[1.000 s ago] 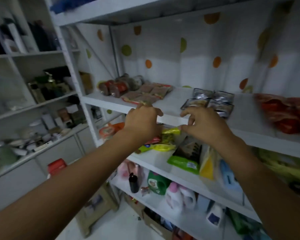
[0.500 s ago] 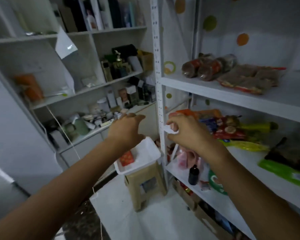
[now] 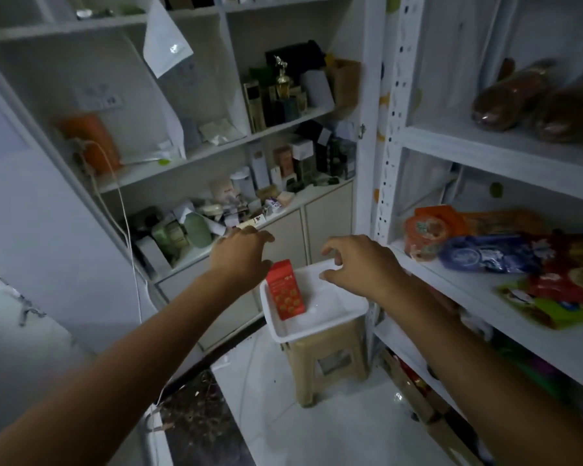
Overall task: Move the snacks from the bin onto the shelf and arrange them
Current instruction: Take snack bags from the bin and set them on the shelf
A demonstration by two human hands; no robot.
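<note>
While my left hand point(image 3: 241, 255) hides the far left corner of the bin point(image 3: 320, 331), the red box point(image 3: 285, 292) shows almost whole, leaning at the bin's left wall. My right hand point(image 3: 360, 264) covers part of the far rim. Both hands hang over the bin, empty, with fingers loosely bent. Snacks point(image 3: 485, 253) on the shelf point(image 3: 468, 297) are blurred and cut off at the right edge. Compared with half a second ago, the bin is nearer and fuller in view.
</note>
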